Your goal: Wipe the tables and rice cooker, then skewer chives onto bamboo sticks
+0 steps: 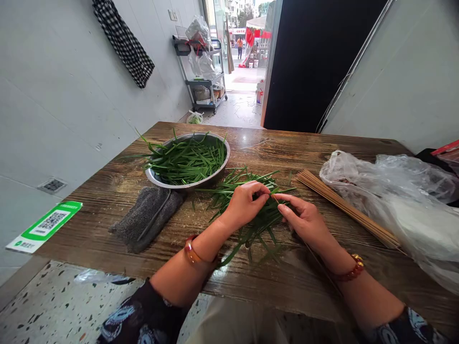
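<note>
Left hand [244,204] curled shut, fingertips pinched onto a few green chive leaves [251,210] at the top of the loose pile. Right hand [304,217] closed as well, thumb and forefinger nipping a thin bamboo skewer [274,197] by its tip, just beside the left fingertips, almost touching them. Shaft of that skewer running back under the right palm toward the near table edge, partly hidden by the wrist. Both forearms reaching in from the lower edge, converging over the leaves; left wrist bent slightly down, knuckles up, an amber bangle [191,253] on it. Right wrist flatter, back of the hand facing up, a beaded bracelet [349,272] round it.

Chive pile spread on the wooden table [107,200], between the two hands and beyond them, some blades trailing toward the near edge. Behind and to the left, touching the pile's far fringe, a metal bowl [186,181] heaped with more cut chives [186,160]. Just in front of the bowl, a folded grey cloth [148,217]. To the right, a bundle of bamboo sticks [347,208] lying aslant, its far end near the leaves, its near end against a crumpled clear plastic bag [394,200]. On the left table corner, a green and white QR-code sticker [45,227]. Beyond, an open doorway onto a street.
</note>
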Demonstrator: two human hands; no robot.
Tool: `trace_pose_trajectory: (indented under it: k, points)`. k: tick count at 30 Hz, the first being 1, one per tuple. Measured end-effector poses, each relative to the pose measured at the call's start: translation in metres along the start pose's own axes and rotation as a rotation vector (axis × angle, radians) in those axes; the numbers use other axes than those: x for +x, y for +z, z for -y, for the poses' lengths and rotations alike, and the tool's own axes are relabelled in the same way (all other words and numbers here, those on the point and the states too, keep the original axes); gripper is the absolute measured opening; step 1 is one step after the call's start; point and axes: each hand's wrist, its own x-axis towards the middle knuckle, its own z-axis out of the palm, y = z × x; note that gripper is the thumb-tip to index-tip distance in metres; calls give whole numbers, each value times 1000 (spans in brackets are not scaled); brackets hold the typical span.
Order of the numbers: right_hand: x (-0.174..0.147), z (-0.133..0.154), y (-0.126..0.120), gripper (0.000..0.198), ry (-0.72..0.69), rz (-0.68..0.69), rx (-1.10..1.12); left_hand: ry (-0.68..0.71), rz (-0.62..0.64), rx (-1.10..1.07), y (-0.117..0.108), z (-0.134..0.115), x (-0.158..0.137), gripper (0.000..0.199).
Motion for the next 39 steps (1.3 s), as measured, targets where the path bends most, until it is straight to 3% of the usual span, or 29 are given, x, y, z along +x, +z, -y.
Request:
trace_pose_trajectory:
  k: [13,25,32,39]
  points:
    - [0,-1,0,42,-10,13,-15,11,-68,-17,2,2,1,12]
    - [0,-2,0,42,-22,26,-15,76,-45,-3,3,4,-1,14]
    - [-1,-1,-2,65,-12,26,65,75,-8,5,2,4,-1,15]
    - [-1,-2,-1,51,-40,28,91,66,-16,-30,2,4,-1,13]
